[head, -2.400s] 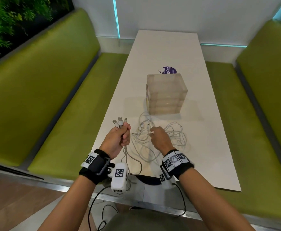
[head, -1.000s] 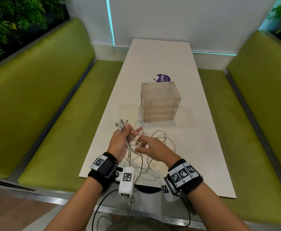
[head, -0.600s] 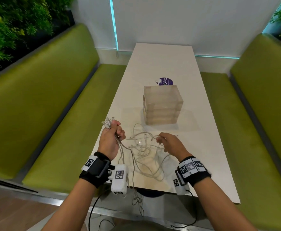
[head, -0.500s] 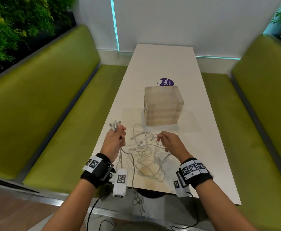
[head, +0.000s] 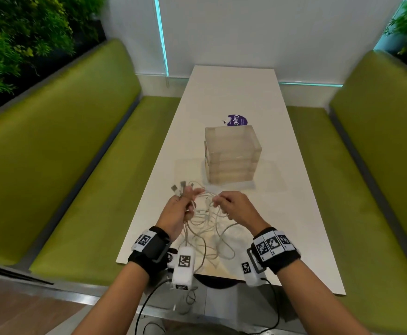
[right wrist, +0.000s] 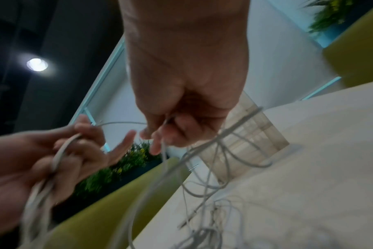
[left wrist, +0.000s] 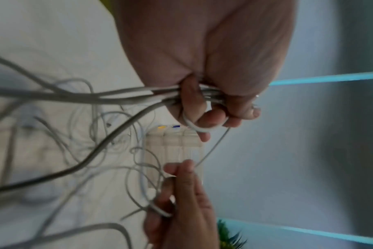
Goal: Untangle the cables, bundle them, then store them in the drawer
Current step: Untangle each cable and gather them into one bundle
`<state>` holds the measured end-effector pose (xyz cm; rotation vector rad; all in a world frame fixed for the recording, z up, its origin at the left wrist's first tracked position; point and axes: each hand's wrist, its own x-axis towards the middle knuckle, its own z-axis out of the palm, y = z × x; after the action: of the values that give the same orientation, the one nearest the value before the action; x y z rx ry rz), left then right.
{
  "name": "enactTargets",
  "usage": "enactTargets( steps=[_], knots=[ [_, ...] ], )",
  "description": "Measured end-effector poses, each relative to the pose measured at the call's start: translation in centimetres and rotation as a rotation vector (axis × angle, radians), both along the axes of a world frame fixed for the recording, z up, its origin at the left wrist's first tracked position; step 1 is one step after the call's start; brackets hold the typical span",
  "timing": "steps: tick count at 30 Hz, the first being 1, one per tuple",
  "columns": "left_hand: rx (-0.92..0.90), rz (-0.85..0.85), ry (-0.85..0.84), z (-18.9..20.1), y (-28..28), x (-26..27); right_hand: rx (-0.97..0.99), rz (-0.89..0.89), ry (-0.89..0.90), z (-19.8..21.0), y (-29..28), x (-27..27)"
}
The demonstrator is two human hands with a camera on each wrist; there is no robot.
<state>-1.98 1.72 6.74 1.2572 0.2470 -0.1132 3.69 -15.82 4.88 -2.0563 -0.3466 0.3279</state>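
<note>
A tangle of white cables (head: pixel 207 228) hangs between my hands above the near end of the white table (head: pixel 282 209). My left hand (head: pixel 182 206) grips several cables (left wrist: pixel 121 96) in its curled fingers, and their plug ends (head: pixel 179 187) stick up past the knuckles. My right hand (head: pixel 231 205) pinches a thin cable (right wrist: pixel 164 143) close to the left one, and loops trail from it to the tabletop. A translucent drawer unit (head: pixel 231 157) stands just beyond my hands, its drawers closed.
A purple round sticker (head: pixel 237 120) lies on the table behind the drawer unit. Green padded benches (head: pixel 81 165) run along both sides of the table. Some cable loops (head: pixel 188 298) dangle over the table's near edge.
My hands have come closer together, the right one moving left toward the left hand with a thin cable. The cable tangle is drawn up between them.
</note>
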Motion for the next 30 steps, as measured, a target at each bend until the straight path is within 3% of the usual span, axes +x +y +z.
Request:
enactTargets(
  steps=[5, 8, 10, 14, 17, 20, 24, 30],
  knots=[
    [-0.289, 0.075, 0.012, 1.0, 0.0, 0.7, -0.052, 0.207, 0.094, -0.4, 1.5, -1.2],
    [-0.459, 0.134, 0.009, 1.7, 0.4, 1.1, -0.142, 0.188, 0.156, -1.0, 1.0, -1.1],
    [-0.48, 0.159, -0.001, 2.1, 1.2, 1.4, -0.084, 0.098, 0.161, -1.4, 0.1, -0.8],
    [-0.321, 0.192, -0.001, 1.7, 2.2, 1.3, -0.07, -0.013, 0.079, -0.8, -1.0, 0.3],
    [-0.025, 0.176, -0.032, 1.1, 1.5, 0.8, -0.055, -0.049, -0.008, 0.0, -1.6, 0.6],
    [0.211, 0.046, -0.028, 0.3, 0.3, 0.4, -0.025, -0.017, -0.127, 0.5, -0.8, 0.5],
    [0.336, -0.066, -0.018, 0.2, -1.6, 0.3, -0.003, 0.029, -0.203, 1.2, 0.8, 0.0],
    [0.481, -0.022, -0.065, 0.4, -1.5, 0.4, -0.06, 0.05, -0.224, 1.0, 0.7, 0.0]
  ],
)
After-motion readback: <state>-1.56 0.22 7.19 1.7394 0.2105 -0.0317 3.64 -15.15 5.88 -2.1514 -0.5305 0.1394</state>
